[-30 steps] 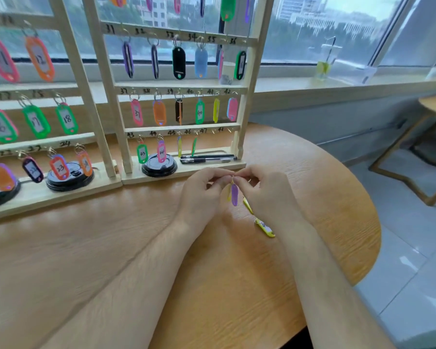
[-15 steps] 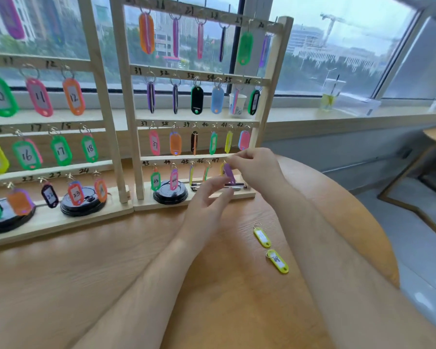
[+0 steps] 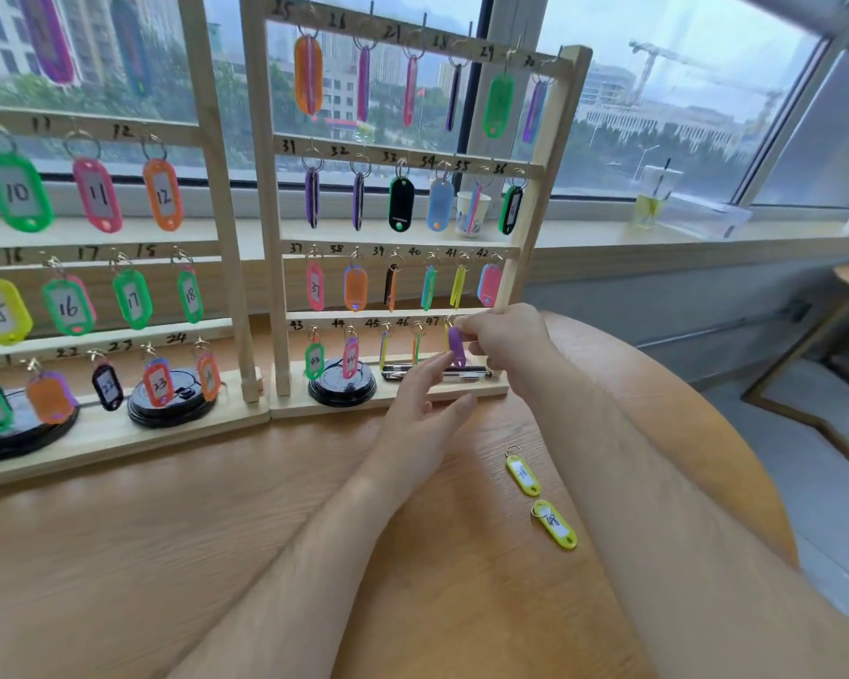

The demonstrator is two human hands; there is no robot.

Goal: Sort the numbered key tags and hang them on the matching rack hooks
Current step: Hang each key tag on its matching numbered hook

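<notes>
Starting at the right hand [image 3: 503, 340]: fingertips [image 3: 472, 330] curled in tight, pinching the purple tag [image 3: 456, 346] by its top end. Holding it up against the bottom rail, right by the 47 mark, ring at the hook [image 3: 449, 320]. Ring over the hook or only beside it? Too small to call. No reading the number either, tag edge-on from here.

Just below and to the left, the left hand [image 3: 420, 419], fingers [image 3: 430, 372] relaxed and spread, gripping nothing. Hovering close under the tag's lower end; touching or a hair apart, cannot say.

Out along the same rail, leftward of the pinch: tags hanging at 43, 44, 45 and 46. Above the pinch, rows 25 through 42 of the rack [image 3: 542, 227] all hung, one tag per hook as far as can be seen. Further left, a second rack [image 3: 216, 237], likewise loaded at every hook in view.

Down toward the body, on the table [image 3: 216, 531]: two yellow tags [image 3: 524, 475] lying flat, near each other, well apart from the rack. Nearer one [image 3: 556, 525] marked 48, by the look of it.

Judging by all that: nearly home. One tag going on now, two left to pick up and hang, presumably at the far end of the bottom rail, hidden behind the right hand.
</notes>
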